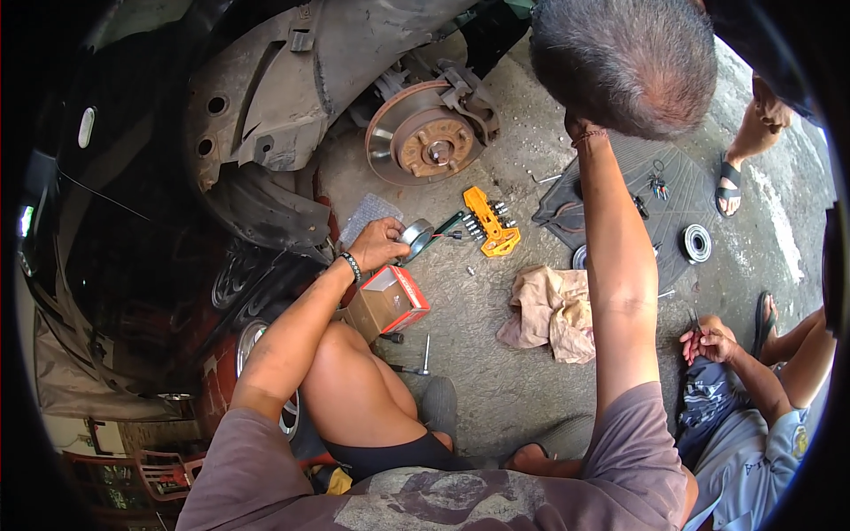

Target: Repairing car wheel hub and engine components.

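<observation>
A smooth, round metal ring (416, 234) over rough concrete (487, 363): my left hand (381, 242) clamps its rim. A head (624, 66) mostly hides my right hand (577, 126); I cannot tell its grip.

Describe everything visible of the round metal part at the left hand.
The round metal part is short and drum-like, grey and metallic-looking, with a paler upper band and a darker lower side. The left hand grips its left edge, hiding some of it. It is just beyond the open red box; whether it is hollow or touches the ground is unclear.
</observation>
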### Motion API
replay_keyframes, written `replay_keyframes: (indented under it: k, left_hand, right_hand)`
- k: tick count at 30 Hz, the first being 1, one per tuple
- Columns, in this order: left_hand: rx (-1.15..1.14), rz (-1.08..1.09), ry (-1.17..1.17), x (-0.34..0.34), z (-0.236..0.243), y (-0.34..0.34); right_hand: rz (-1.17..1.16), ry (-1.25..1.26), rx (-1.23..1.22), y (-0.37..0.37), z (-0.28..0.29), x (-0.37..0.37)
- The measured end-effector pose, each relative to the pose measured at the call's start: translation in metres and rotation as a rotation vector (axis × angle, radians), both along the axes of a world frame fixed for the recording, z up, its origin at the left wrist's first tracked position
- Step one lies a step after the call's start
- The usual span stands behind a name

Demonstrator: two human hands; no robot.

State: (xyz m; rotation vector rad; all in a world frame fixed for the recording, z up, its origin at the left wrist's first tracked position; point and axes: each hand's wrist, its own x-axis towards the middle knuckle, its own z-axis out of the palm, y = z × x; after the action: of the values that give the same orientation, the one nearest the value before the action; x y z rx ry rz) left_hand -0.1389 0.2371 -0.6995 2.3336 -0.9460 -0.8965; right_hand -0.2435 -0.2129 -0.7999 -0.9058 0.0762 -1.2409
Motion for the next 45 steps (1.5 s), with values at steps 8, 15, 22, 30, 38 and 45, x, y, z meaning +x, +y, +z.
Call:
replay_keyframes:
  k: [8, 15, 22, 30, 38, 45]
  left_hand:
    - [0.028, 0.035, 0.020, 0.007, -0.004, 0.009]
    - [0.010, -0.001, 0.056, 0.002, -0.009, -0.002]
    - [0.050, 0.056, -0.011, 0.009, 0.007, 0.025]
    - [0.048, -0.003, 0.008, 0.002, 0.001, 0.002]
    - [-0.094, 0.024, 0.091, -0.005, 0.001, -0.002]
    - [-0.085, 0.046, 0.068, 0.005, 0.001, 0.007]
  right_hand:
    - [-0.197, 0.324, -0.207, -0.012, -0.029, 0.019]
    - [-0.435, 0.670, -0.370, -0.053, -0.051, 0.019]
    - [-0.053, 0.087, 0.219, 0.056, 0.055, -0.001]
    - [-0.388, 0.689, -0.134, 0.007, 0.013, -0.017]
    - [-0.139, 0.198, 0.102, 0.002, 0.008, -0.006]
    - [0.024, -0.119, 0.363, 0.013, 0.021, -0.005]
